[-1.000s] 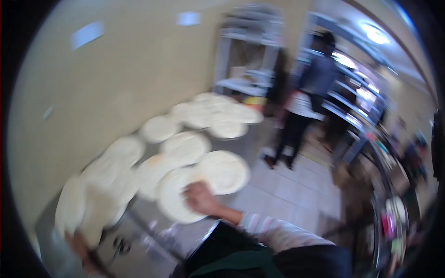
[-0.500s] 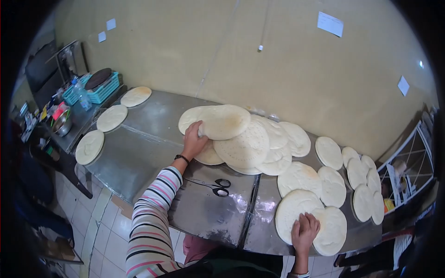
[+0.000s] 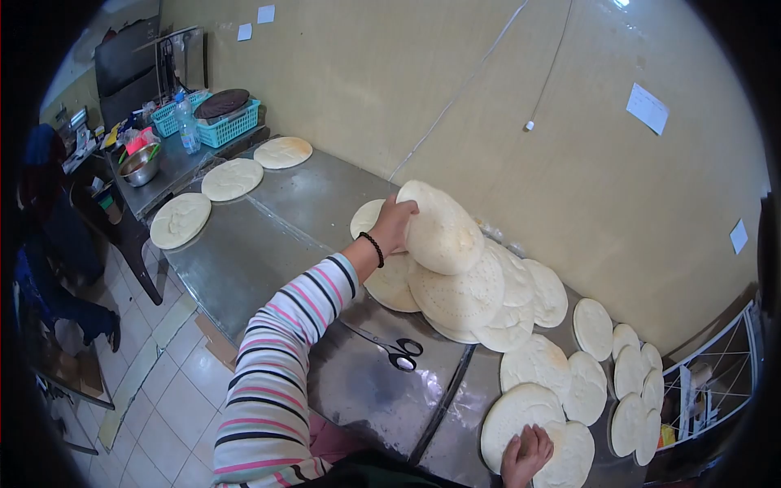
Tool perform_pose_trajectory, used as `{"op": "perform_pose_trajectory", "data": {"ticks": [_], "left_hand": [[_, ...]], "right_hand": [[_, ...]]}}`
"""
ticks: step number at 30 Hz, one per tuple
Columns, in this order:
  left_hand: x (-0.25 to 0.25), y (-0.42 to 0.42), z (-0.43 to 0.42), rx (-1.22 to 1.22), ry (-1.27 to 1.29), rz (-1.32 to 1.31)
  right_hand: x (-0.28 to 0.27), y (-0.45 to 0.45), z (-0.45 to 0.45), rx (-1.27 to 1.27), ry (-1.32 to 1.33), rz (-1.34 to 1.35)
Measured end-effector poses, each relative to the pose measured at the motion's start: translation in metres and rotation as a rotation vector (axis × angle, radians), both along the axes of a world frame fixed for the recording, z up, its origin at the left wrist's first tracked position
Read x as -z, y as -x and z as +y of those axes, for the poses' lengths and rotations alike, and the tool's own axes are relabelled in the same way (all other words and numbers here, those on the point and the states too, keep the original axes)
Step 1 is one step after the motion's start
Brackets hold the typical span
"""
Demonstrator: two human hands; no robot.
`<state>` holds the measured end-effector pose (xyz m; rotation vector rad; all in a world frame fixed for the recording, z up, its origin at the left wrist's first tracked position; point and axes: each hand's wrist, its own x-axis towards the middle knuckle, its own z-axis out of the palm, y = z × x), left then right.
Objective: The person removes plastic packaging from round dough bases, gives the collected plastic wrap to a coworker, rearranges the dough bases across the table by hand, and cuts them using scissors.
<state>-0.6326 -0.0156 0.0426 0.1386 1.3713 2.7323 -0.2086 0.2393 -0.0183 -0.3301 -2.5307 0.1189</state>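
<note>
My left hand [image 3: 395, 224] is closed on the edge of a round flatbread [image 3: 446, 232], lifting it at a tilt above an overlapping heap of flatbreads. Just below it lies a flatbread dotted with small holes [image 3: 457, 291]. Over two overlapping flatbreads near the front edge is my right hand [image 3: 527, 455], its fingers loosely bent with a gap to the thumb; I cannot tell whether it touches the bread. Black-handled scissors [image 3: 404, 355] rest on the metal table [image 3: 350, 386] between my arms.
Single flatbreads [image 3: 181, 220] line the far left of the table, and more flatbreads [image 3: 630, 372] overlap at the right end. A turquoise basket [image 3: 232, 126], a water bottle [image 3: 187, 126] and a steel bowl [image 3: 140, 167] stand on the left side table. A white rack [image 3: 712, 382] is at the right.
My left hand has raised the flatbread from lying on the heap to a steeper tilt. My right hand has shifted slightly on the front flatbreads. The view has turned leftward.
</note>
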Motion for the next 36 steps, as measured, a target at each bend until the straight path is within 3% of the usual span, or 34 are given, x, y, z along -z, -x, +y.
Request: {"op": "perform_pose_trajectory", "data": {"ticks": [2,4,8,10,12,15,18,20,23,25,26,28,30,31,32,34,36], "left_hand": [[-0.017,-0.003,-0.008,-0.093,-0.028,0.093],[-0.038,0.011,-0.034,-0.339,0.008,0.235],[-0.017,0.072,-0.096,-0.774,-0.013,0.228],[0.021,0.085,-0.126,-0.515,0.056,0.08],[0.097,0.132,-0.169,-0.232,-0.06,-0.399],[0.105,0.109,-0.157,-0.428,-0.018,-0.583],[0.068,0.066,-0.106,-0.391,0.006,-0.536],[0.064,0.06,-0.083,-0.396,0.022,-0.548],[0.078,0.068,-0.066,-0.185,0.057,-0.328],[0.029,0.026,-0.051,-0.107,0.025,-0.462],[0.03,0.029,-0.044,-0.069,0.062,-0.445],[0.066,0.054,-0.035,-0.026,0.408,-0.188],[0.072,0.058,-0.022,-0.047,0.323,-0.082],[0.057,0.051,-0.015,-0.076,-0.075,-0.206],[0.056,0.05,-0.024,-0.095,-0.073,-0.21],[0.047,0.043,-0.036,-0.177,-0.179,0.057],[0.026,0.015,-0.067,-0.195,-0.344,-0.069]], "right_hand": [[0.003,-0.001,0.001,0.026,0.065,-0.039],[0.004,-0.002,0.002,0.021,0.058,-0.034],[0.006,-0.002,0.004,0.006,0.027,-0.035],[0.002,-0.001,0.001,0.024,0.044,-0.047],[-0.001,-0.001,0.002,0.035,0.057,-0.056],[0.001,0.0,0.003,0.018,0.052,-0.057],[0.002,-0.001,0.004,0.021,0.027,-0.064],[0.0,0.0,0.003,0.024,0.034,-0.067],[-0.001,0.0,0.003,0.011,0.026,-0.052],[0.012,-0.001,0.005,0.032,0.056,-0.033],[0.016,-0.001,0.006,0.051,0.087,-0.014],[0.011,-0.002,0.003,0.067,0.115,-0.011],[0.013,0.0,0.002,0.065,0.149,-0.011],[0.016,-0.001,0.007,0.047,0.133,-0.015],[0.018,-0.002,0.009,0.031,0.116,-0.018],[0.006,0.001,0.004,-0.009,0.058,-0.019],[-0.001,0.0,0.003,-0.034,0.004,-0.011]]}}
